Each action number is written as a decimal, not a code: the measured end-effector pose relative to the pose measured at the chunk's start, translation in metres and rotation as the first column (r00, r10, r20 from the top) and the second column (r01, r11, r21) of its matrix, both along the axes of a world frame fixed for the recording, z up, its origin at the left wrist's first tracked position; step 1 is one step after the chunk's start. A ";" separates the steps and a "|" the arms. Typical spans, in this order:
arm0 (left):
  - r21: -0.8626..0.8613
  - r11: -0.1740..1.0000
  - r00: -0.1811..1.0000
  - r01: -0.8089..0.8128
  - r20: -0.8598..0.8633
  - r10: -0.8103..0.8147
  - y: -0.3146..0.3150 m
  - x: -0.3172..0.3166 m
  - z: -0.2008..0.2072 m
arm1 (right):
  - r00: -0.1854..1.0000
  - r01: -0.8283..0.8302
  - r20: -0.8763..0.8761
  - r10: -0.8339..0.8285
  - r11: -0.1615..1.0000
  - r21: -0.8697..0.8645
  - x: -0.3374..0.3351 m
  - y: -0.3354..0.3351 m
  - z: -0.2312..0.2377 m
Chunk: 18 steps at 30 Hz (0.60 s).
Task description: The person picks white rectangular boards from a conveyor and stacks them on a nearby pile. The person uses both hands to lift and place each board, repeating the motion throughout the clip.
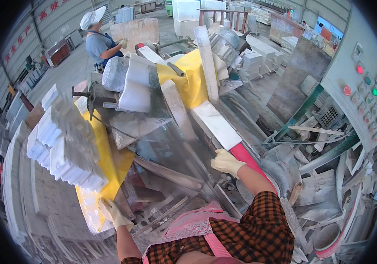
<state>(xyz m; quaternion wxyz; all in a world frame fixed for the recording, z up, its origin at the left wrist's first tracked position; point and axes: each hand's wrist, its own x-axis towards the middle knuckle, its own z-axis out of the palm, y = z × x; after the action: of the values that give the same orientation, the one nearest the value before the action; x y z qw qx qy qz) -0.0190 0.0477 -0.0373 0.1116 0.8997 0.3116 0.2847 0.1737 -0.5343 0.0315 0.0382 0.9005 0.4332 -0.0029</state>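
Observation:
My left hand point(114, 214), in a cream glove, lies with its fingers stretched out on the near end of a yellow sheet point(117, 169). Just beyond it, white stone strips point(67, 156) are stacked on that sheet. My right hand point(227, 162), gloved alike, has its fingers curled at the near end of a white stone slab point(217, 125); I see nothing held in it. The slab lies flat on a narrow red conveyor belt point(246, 157). Its far end meets a second yellow sheet point(193, 79) draped over the machine.
A control panel point(360, 83) with coloured buttons leans in at the right. Broken stone offcuts point(318, 196) pile up below it. A motor point(226, 46) sits beyond the belt. Another person point(100, 46) in a pale cap stands at the far left, past a white-wrapped roller point(134, 83).

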 end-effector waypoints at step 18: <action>0.009 0.999 0.995 -0.034 -0.089 0.035 -0.005 0.004 0.008 | 0.998 -0.029 0.052 0.021 0.985 0.171 0.005 -0.002 -0.019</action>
<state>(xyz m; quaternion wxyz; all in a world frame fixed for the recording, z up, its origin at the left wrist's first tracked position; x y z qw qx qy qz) -0.0152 0.0432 -0.0294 0.0894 0.9063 0.3309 0.2472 0.1787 -0.5367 0.0121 -0.0286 0.8947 0.4420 0.0574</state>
